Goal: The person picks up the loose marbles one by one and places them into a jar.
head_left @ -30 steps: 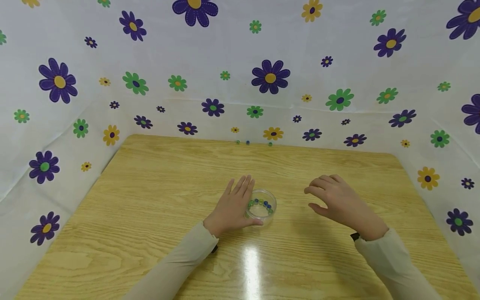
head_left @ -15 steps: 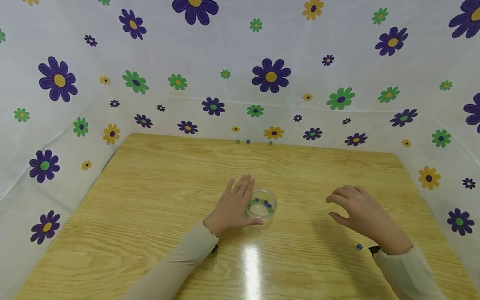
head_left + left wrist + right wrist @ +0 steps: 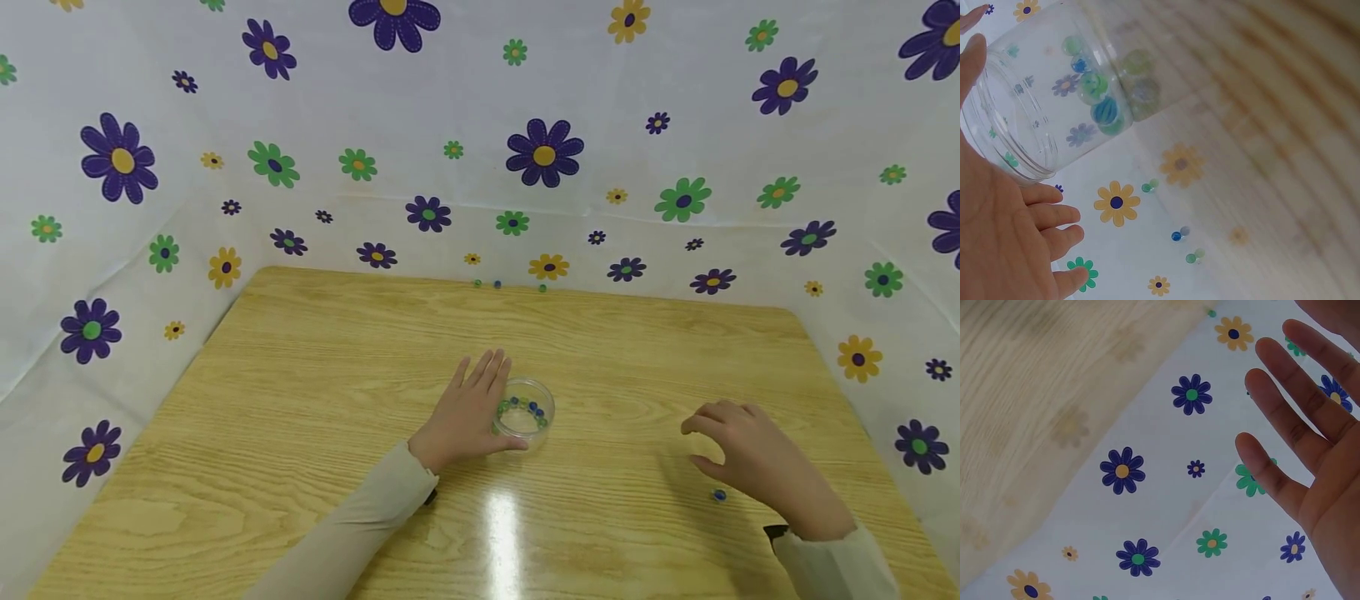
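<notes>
A clear jar [image 3: 552,408] stands upright on the wooden table, with several green and blue glass marbles [image 3: 533,407] on its bottom. My left hand [image 3: 467,421] rests against the jar's left side, its fingers straight and the thumb at the near side. The left wrist view shows the jar's open mouth [image 3: 1035,164] beside that palm. Over the right part of the table my right hand [image 3: 757,450] hovers with loosely bent fingers and nothing in it. A blue marble [image 3: 719,495] lies on the table just below and left of that hand.
Two green marbles [image 3: 477,284] and one blue marble [image 3: 497,285] lie at the table's far edge, by a white flowered cloth [image 3: 405,167]. This cloth stands around the back and both sides of the wooden table [image 3: 315,358].
My right hand has moved right and toward me, away from the jar. The blue marble near it has come into view on the table. My left hand and the jar have stayed put.
</notes>
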A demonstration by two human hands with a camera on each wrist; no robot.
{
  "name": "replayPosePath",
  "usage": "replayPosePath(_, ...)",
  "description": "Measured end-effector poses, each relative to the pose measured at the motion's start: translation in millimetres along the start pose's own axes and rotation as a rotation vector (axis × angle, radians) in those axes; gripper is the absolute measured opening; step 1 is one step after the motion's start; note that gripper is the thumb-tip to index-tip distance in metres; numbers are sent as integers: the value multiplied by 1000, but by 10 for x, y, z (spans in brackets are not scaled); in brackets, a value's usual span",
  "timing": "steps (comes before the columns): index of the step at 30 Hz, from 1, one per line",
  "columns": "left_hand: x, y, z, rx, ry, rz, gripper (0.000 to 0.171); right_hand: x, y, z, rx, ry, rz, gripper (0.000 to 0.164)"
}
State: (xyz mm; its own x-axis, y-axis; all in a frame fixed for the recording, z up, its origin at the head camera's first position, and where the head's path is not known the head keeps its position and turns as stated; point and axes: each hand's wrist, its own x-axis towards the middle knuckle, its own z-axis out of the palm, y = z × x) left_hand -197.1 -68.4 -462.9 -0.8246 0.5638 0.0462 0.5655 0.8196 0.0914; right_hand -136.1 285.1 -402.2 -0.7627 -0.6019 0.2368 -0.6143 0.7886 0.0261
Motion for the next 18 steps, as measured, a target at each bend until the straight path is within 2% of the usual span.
replayPosePath(5,-2,-1,-2,2,-1,1,114,-87,28,65,35,-74,41,34)
replayPosePath(18,-7,7,-18,-7,-18,-9,114,-277,51,215,61,-98,106,36)
